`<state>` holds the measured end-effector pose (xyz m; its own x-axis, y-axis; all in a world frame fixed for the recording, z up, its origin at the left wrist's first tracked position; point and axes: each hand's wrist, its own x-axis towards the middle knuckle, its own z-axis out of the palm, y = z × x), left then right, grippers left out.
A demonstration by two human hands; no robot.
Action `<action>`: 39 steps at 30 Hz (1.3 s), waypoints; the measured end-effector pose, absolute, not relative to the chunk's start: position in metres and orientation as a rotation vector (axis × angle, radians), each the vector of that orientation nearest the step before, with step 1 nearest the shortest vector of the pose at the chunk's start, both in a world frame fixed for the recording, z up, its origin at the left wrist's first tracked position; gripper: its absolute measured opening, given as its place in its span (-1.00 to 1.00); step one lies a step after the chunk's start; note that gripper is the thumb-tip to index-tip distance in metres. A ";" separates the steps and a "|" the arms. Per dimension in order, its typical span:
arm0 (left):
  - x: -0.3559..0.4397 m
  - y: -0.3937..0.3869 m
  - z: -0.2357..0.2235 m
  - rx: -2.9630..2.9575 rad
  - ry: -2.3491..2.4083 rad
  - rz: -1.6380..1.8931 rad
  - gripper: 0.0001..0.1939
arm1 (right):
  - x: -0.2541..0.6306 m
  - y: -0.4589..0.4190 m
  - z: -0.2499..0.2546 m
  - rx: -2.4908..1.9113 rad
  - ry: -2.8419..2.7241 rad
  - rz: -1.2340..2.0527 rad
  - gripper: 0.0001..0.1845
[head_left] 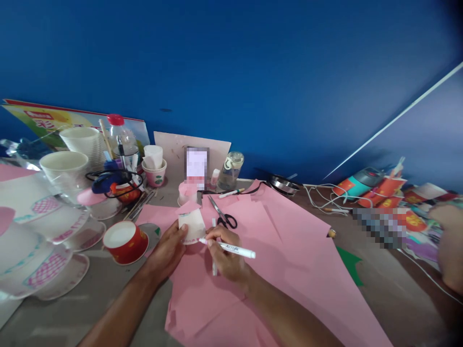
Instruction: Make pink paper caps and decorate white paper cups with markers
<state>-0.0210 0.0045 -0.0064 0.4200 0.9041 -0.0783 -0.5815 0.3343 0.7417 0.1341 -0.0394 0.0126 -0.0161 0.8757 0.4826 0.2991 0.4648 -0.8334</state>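
Left hand [172,246]: white cup [192,225] gripped, apparently from left.

Cup [191,222]: white, pink marks along lower edge, held in left grip [171,250]. Marker [238,249]: white, "Acrylic" lettering, slanted through right grip [228,255], tip at cup's lower edge.

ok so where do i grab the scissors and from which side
By the black handle loops, coming from the near right, I'd say: the scissors lie on the pink paper with the loops at the near end and the blades pointing away leftward.
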 end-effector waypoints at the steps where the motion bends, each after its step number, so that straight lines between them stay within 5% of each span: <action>1: -0.021 0.004 -0.006 0.701 0.541 1.029 -0.68 | 0.134 -0.040 0.013 -1.055 -1.579 0.626 -0.86; 39: -0.021 0.005 -0.006 0.660 0.559 1.036 -0.69 | 0.138 -0.038 0.011 -1.094 -1.549 0.594 -0.85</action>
